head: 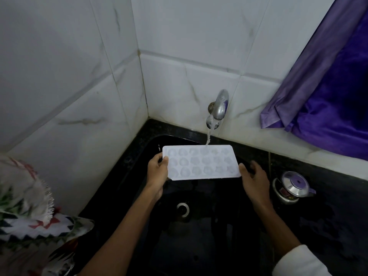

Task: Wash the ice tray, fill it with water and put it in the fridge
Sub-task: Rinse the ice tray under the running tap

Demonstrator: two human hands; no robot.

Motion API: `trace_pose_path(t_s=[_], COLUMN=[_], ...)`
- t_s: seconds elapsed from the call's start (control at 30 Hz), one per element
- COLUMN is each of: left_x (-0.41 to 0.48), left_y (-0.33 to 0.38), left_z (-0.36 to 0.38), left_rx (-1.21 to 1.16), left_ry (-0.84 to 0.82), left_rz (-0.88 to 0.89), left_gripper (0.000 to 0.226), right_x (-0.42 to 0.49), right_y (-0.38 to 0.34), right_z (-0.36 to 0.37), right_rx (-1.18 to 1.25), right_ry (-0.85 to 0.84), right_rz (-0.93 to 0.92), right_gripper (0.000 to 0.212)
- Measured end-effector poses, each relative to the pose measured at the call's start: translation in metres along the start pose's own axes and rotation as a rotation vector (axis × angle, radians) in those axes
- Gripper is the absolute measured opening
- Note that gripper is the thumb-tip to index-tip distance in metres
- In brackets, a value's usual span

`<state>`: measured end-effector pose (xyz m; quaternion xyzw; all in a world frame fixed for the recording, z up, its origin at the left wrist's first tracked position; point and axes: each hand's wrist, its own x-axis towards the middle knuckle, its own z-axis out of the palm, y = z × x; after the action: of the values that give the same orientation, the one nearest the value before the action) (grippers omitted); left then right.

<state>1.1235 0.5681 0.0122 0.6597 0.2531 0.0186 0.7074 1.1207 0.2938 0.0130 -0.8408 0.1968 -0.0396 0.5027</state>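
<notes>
Here, the left hand (158,172) grasps the left edge of the white ice tray (201,163), held over the sink (199,246) under the running tap (220,105), so washing or filling seems underway and the fridge remains, while the right hand (253,180) touches the right edge, its fingers' hold unclear, and no writing is legible.

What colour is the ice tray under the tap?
White, seen best in the head view: the ice tray.

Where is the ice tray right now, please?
In the head view, the ice tray is mid-frame over the sink, its far edge under the running tap; the left hand grips its left end and the right hand meets its right end.
</notes>
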Motion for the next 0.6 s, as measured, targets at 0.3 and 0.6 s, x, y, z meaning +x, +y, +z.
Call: trace_pose_path(t_s=[0.3,0.6], left_x=[-0.028,-0.036], left_y=[-0.03,-0.039], left_z=[-0.015,-0.029], left_rx=[0.16,0.312], left_ry=[-0.089,-0.006], left_rz=[0.004,0.24], left_gripper=[0.02,0.019], right_x=[-0.021,-0.038], right_y=[0.031,0.039], right_z=[-0.002,-0.003], right_rx=[0.141,0.068], right_ry=[-0.234,-0.068], right_rz=[0.132,-0.004], right_gripper=[0.022,0.01])
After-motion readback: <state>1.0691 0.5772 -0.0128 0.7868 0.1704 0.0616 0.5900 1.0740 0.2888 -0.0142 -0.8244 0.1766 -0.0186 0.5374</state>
